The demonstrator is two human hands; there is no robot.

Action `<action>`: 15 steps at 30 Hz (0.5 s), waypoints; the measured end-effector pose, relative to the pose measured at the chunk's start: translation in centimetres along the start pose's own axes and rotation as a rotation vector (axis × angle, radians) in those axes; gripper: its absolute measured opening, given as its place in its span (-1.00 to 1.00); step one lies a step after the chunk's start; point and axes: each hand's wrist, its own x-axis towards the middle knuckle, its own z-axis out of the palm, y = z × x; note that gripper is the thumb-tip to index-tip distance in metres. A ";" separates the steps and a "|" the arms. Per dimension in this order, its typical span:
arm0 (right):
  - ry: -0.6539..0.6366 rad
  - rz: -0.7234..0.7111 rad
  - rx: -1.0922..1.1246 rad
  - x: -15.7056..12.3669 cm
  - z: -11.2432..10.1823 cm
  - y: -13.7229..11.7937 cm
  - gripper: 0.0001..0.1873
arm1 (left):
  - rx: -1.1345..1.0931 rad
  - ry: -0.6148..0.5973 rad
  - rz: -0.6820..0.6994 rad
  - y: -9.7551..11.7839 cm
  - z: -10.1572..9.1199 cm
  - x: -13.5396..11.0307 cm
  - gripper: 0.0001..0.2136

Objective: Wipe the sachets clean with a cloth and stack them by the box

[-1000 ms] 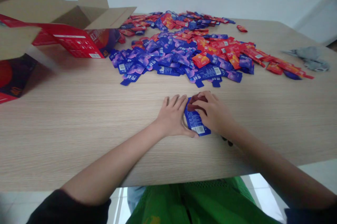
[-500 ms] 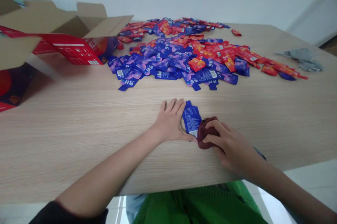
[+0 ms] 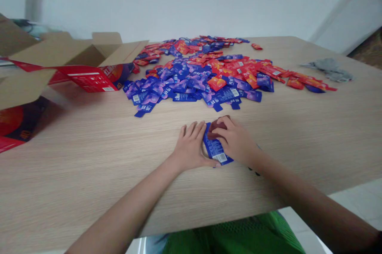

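Smooth packet [image 3: 214, 148], matt wood-grain tabletop [image 3: 113, 158]

"40" is showing on the near carton [image 3: 20, 121] and far carton [image 3: 86, 79]; the nearest blue packet [image 3: 214, 149] is bearing a barcode, the heaped packets [image 3: 182, 81] blurred white characters.

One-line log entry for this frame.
left hand: against blue packet | right hand: gripping maroon cloth over packet | beyond: mixed packet pile

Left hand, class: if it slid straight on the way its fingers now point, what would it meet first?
After crossing some tabletop, the left hand would probably first meet the near edge of the piled blue packets; exactly which packet is hard to tell from this angle.
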 end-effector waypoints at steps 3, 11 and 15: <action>-0.027 0.005 -0.050 -1.5 0.6 -0.3 -0.72 | -0.004 -0.004 -0.001 0.0 0.0 0.0 0.26; -0.111 -0.008 0.010 -6.8 -0.3 -1.0 -0.65 | 0.020 -0.013 -0.007 0.3 0.0 0.0 0.25; -0.192 -0.024 0.105 -7.3 -1.2 -0.4 -0.62 | 0.020 -0.021 -0.009 0.3 -0.1 0.1 0.25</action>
